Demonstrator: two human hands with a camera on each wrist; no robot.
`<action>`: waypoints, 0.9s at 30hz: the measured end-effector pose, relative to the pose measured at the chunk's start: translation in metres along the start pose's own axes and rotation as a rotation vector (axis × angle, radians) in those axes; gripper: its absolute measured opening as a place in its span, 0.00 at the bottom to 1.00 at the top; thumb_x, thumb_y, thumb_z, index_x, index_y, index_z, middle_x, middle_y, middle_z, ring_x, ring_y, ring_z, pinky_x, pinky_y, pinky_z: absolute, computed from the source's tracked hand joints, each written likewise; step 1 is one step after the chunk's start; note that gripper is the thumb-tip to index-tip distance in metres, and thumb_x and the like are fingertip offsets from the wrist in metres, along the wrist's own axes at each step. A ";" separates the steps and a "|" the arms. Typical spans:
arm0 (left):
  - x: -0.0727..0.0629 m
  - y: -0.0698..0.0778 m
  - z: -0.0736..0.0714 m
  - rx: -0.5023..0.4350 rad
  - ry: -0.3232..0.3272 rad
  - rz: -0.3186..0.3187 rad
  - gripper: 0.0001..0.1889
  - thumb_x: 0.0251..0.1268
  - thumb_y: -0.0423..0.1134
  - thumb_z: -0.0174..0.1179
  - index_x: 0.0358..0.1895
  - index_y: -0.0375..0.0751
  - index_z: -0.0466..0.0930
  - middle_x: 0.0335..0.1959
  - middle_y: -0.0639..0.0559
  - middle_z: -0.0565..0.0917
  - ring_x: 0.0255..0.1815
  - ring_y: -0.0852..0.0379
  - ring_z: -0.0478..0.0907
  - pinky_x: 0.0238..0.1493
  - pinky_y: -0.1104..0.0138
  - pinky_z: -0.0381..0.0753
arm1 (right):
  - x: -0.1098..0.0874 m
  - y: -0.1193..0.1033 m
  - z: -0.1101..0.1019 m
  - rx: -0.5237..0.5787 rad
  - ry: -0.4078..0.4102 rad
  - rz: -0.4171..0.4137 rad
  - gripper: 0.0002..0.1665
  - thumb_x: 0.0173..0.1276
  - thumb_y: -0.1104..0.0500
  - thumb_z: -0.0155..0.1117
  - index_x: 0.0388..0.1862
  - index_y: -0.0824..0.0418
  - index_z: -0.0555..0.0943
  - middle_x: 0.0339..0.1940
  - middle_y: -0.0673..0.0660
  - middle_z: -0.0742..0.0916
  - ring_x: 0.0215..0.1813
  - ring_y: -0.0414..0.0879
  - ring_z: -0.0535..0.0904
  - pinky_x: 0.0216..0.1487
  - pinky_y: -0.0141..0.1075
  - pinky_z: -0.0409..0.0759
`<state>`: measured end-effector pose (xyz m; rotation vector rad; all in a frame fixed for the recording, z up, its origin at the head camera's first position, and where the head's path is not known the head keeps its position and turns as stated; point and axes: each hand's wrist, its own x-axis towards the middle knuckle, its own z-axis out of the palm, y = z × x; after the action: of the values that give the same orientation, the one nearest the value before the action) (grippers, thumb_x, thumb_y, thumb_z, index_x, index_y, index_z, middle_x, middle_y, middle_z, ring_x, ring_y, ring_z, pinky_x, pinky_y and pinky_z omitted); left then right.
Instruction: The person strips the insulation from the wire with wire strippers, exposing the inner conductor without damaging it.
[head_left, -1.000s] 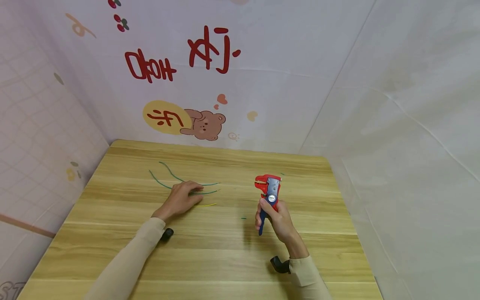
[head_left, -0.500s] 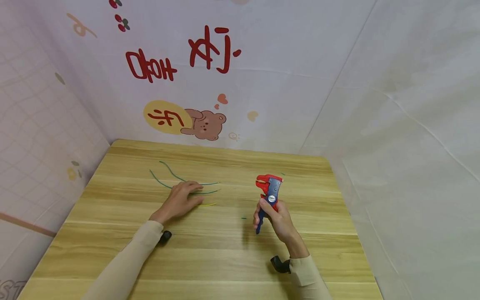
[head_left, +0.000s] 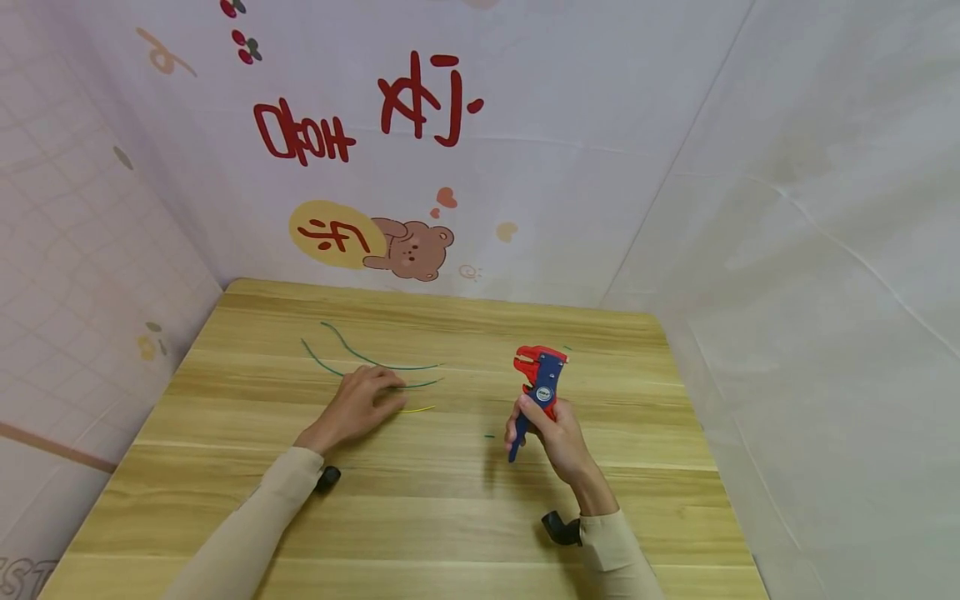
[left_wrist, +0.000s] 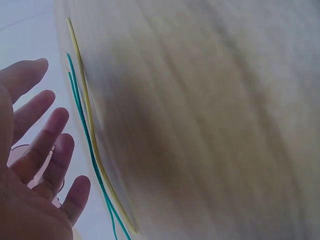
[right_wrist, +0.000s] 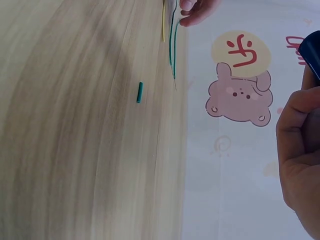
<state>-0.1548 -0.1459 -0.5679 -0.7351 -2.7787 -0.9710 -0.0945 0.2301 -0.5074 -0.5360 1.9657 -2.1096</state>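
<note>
My left hand [head_left: 360, 404] hovers over the wires with its fingers loosely bent, and nothing is gripped in the left wrist view. Beneath and beside it lie two green wires [head_left: 341, 340] and a yellow wire [left_wrist: 87, 100]; in the head view the hand hides part of the nearer green wire and most of the yellow one. Thin bare strands show at the green wires' right ends. My right hand [head_left: 562, 437] grips a red and blue wire stripper [head_left: 545, 375] by its handles, above the table, its head pointing away from me. Only a dark handle end [right_wrist: 312, 52] shows in the right wrist view.
A short green offcut [head_left: 489, 436] lies between the hands, and another green bit [head_left: 567, 348] lies behind the stripper. The wooden table [head_left: 420, 517] meets a printed cloth wall [head_left: 555, 208] at the back. Black wrist mounts [head_left: 558, 529] stick out beside both sleeves.
The stripper's blue handle end has swung left and slightly up in my right hand. My left hand has shifted only slightly, and the wires lie as before.
</note>
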 end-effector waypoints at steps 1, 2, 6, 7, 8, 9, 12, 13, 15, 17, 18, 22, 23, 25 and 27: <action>0.000 0.000 0.000 0.000 0.004 0.005 0.13 0.74 0.40 0.78 0.56 0.39 0.94 0.58 0.43 0.93 0.58 0.39 0.86 0.59 0.42 0.79 | 0.000 0.000 0.000 0.000 0.000 0.007 0.25 0.97 0.55 0.47 0.45 0.76 0.77 0.31 0.51 0.91 0.32 0.59 0.90 0.36 0.37 0.88; -0.001 0.000 0.001 0.000 0.007 0.009 0.13 0.74 0.39 0.78 0.56 0.39 0.94 0.57 0.43 0.93 0.57 0.40 0.86 0.58 0.43 0.79 | 0.000 -0.001 0.000 0.000 -0.001 0.013 0.25 0.97 0.55 0.47 0.45 0.76 0.77 0.31 0.52 0.91 0.32 0.58 0.90 0.36 0.37 0.88; -0.004 0.000 0.002 -0.008 0.012 0.017 0.12 0.73 0.38 0.79 0.54 0.38 0.95 0.54 0.45 0.94 0.53 0.43 0.85 0.55 0.49 0.78 | 0.000 -0.002 0.001 -0.006 -0.003 0.026 0.25 0.97 0.54 0.47 0.46 0.76 0.77 0.31 0.52 0.91 0.32 0.54 0.91 0.35 0.38 0.88; -0.004 -0.001 0.002 -0.011 0.012 0.017 0.12 0.73 0.38 0.79 0.54 0.38 0.95 0.54 0.45 0.94 0.52 0.44 0.85 0.55 0.50 0.77 | 0.000 -0.002 0.001 -0.005 -0.002 0.027 0.25 0.97 0.54 0.47 0.46 0.76 0.77 0.31 0.52 0.91 0.32 0.55 0.91 0.35 0.38 0.88; -0.006 0.000 0.002 -0.012 0.013 0.016 0.12 0.73 0.38 0.79 0.54 0.38 0.95 0.54 0.46 0.94 0.52 0.44 0.85 0.55 0.51 0.77 | -0.001 -0.002 0.001 -0.006 -0.001 0.027 0.25 0.97 0.54 0.47 0.46 0.76 0.78 0.31 0.52 0.91 0.32 0.56 0.91 0.35 0.39 0.88; -0.007 -0.001 0.002 -0.014 0.013 0.014 0.11 0.73 0.38 0.79 0.54 0.39 0.95 0.54 0.46 0.94 0.52 0.45 0.85 0.54 0.51 0.77 | -0.001 -0.002 0.001 -0.006 0.000 0.029 0.25 0.97 0.54 0.47 0.46 0.76 0.78 0.31 0.52 0.91 0.33 0.57 0.91 0.35 0.38 0.88; -0.010 -0.001 0.001 -0.030 0.001 0.005 0.12 0.72 0.38 0.79 0.53 0.40 0.95 0.53 0.47 0.94 0.52 0.45 0.85 0.55 0.50 0.76 | -0.001 -0.001 0.001 -0.005 -0.002 0.031 0.26 0.97 0.54 0.47 0.46 0.76 0.78 0.31 0.52 0.91 0.32 0.58 0.90 0.35 0.38 0.88; -0.011 -0.001 0.001 -0.035 -0.006 -0.001 0.12 0.71 0.39 0.80 0.54 0.40 0.95 0.53 0.47 0.94 0.53 0.45 0.86 0.56 0.50 0.76 | -0.001 -0.001 0.001 -0.006 -0.004 0.032 0.26 0.97 0.54 0.47 0.46 0.76 0.78 0.31 0.52 0.91 0.32 0.57 0.90 0.35 0.38 0.88; -0.013 -0.001 0.000 -0.047 -0.027 -0.011 0.14 0.70 0.39 0.81 0.54 0.41 0.95 0.53 0.47 0.94 0.54 0.44 0.86 0.58 0.48 0.76 | -0.001 -0.001 0.001 -0.007 -0.008 0.032 0.26 0.97 0.54 0.47 0.46 0.76 0.78 0.31 0.52 0.91 0.32 0.54 0.90 0.35 0.37 0.88; -0.014 -0.002 -0.001 -0.061 -0.054 -0.023 0.15 0.69 0.39 0.81 0.55 0.41 0.95 0.54 0.48 0.94 0.57 0.43 0.87 0.60 0.47 0.75 | -0.001 -0.001 0.001 -0.008 -0.011 0.030 0.26 0.97 0.54 0.47 0.46 0.76 0.78 0.31 0.51 0.90 0.32 0.51 0.91 0.35 0.37 0.87; -0.015 -0.002 -0.001 -0.069 -0.066 -0.026 0.15 0.69 0.38 0.81 0.56 0.41 0.95 0.54 0.48 0.94 0.58 0.43 0.87 0.60 0.46 0.75 | -0.001 -0.001 0.001 -0.009 -0.012 0.030 0.26 0.97 0.54 0.47 0.46 0.76 0.78 0.31 0.51 0.90 0.33 0.50 0.91 0.35 0.36 0.87; -0.016 -0.005 -0.002 -0.078 -0.101 -0.039 0.14 0.70 0.36 0.81 0.56 0.42 0.95 0.55 0.49 0.93 0.60 0.42 0.87 0.61 0.45 0.73 | -0.001 -0.001 0.001 -0.009 -0.011 0.034 0.26 0.97 0.53 0.47 0.46 0.76 0.78 0.31 0.51 0.91 0.33 0.47 0.91 0.35 0.36 0.87; -0.017 -0.005 -0.002 -0.075 -0.105 -0.038 0.14 0.70 0.36 0.80 0.56 0.43 0.95 0.54 0.50 0.93 0.60 0.42 0.87 0.61 0.46 0.73 | -0.001 -0.001 0.001 -0.009 -0.010 0.036 0.26 0.97 0.53 0.47 0.46 0.76 0.78 0.31 0.51 0.91 0.33 0.47 0.91 0.36 0.36 0.88; -0.017 -0.006 -0.002 -0.072 -0.113 -0.045 0.13 0.70 0.35 0.80 0.55 0.44 0.95 0.52 0.51 0.93 0.58 0.44 0.87 0.60 0.47 0.72 | -0.001 -0.001 0.001 -0.010 -0.007 0.039 0.26 0.97 0.53 0.47 0.46 0.76 0.78 0.31 0.51 0.91 0.33 0.46 0.91 0.36 0.36 0.88; -0.018 -0.007 -0.003 -0.069 -0.120 -0.051 0.11 0.71 0.34 0.79 0.54 0.44 0.95 0.50 0.53 0.93 0.57 0.45 0.87 0.59 0.48 0.71 | -0.001 -0.001 0.002 -0.012 -0.005 0.040 0.26 0.97 0.53 0.48 0.47 0.76 0.78 0.31 0.51 0.91 0.34 0.47 0.91 0.36 0.37 0.88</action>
<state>-0.1425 -0.1595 -0.5742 -0.7587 -2.8925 -1.0709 -0.0931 0.2290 -0.5064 -0.4998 1.9710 -2.0720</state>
